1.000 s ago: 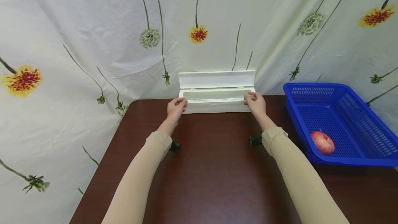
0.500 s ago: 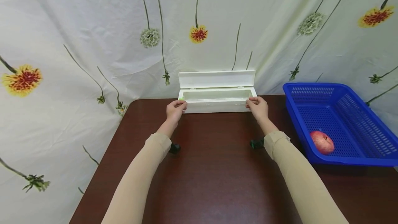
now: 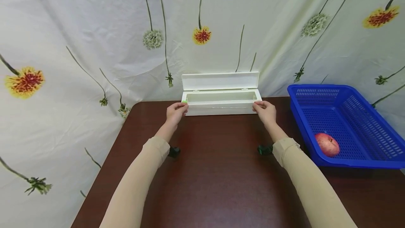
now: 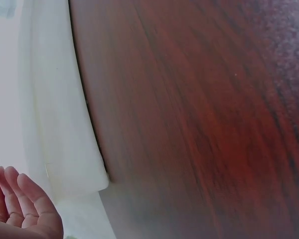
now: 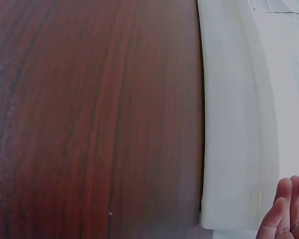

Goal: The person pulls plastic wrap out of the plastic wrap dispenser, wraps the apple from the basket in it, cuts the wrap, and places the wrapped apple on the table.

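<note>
At the back of the table, a long white cling film dispenser box (image 3: 221, 96) stands with its lid (image 3: 220, 81) raised on its hinges. A faint shiny line of clear cling film (image 3: 218, 107) crosses its front face. My left hand (image 3: 175, 112) pinches thumb to fingers at the box's left front corner, by a small green tab (image 3: 185, 101). At the right front corner my right hand (image 3: 266, 112) pinches likewise. Both appear to hold the film's ends, though it is barely visible. Each wrist view shows the fingertips gathered beside the white box.
To the right stands a blue plastic basket (image 3: 297, 126) with a red apple (image 3: 327, 144) in its near left corner. A white flowered cloth (image 3: 126, 17) hangs directly behind the dark brown table (image 3: 215, 185). Dark wrist camera mounts (image 3: 265, 150) jut inward below the hands.
My hands have spread apart and come slightly nearer, the right one shifting right and down to the box's corner. The film, earlier glinting over the opening, now shows lower on the front.
</note>
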{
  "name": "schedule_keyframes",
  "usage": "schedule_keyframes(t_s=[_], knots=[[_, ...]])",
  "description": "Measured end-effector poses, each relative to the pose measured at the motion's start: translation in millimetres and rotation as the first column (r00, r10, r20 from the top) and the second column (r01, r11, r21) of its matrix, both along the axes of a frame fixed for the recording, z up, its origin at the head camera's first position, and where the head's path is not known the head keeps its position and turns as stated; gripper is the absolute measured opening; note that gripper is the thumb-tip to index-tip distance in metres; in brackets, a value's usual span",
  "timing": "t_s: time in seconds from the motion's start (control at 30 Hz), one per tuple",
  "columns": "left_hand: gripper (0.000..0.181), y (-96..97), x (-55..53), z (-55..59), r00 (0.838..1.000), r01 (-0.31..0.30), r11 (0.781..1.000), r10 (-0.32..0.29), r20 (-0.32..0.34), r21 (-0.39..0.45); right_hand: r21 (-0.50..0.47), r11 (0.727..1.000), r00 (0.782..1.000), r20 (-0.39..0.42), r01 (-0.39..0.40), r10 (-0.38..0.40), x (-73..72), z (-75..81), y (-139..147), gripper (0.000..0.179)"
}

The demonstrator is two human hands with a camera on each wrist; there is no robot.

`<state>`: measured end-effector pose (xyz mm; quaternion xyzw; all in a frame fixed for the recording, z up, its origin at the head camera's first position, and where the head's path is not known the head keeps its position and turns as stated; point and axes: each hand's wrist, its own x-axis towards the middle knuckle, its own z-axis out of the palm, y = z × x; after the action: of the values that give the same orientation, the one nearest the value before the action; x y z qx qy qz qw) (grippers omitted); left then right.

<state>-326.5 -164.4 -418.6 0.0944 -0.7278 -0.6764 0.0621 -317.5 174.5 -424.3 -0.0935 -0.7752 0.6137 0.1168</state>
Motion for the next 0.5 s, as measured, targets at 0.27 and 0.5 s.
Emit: schedule_keyframes(t_s=[0.27, 0.5], knots=[[0.025, -5.0, 8.5, -4.5, 0.999, 0.028, 0.999, -0.028, 0.024, -0.017, -0.007, 1.0, 1.0, -0.013, -0.005, 0.005, 6.8, -4.4, 1.9, 0.024], [0.026, -7.4, 13.2, -9.9, 0.998, 0.054, 0.999, -0.054, 0.028, -0.004, -0.015, 1.0, 1.0, -0.003, -0.01, 0.01, 11.5, -8.2, 3.5, 0.026]])
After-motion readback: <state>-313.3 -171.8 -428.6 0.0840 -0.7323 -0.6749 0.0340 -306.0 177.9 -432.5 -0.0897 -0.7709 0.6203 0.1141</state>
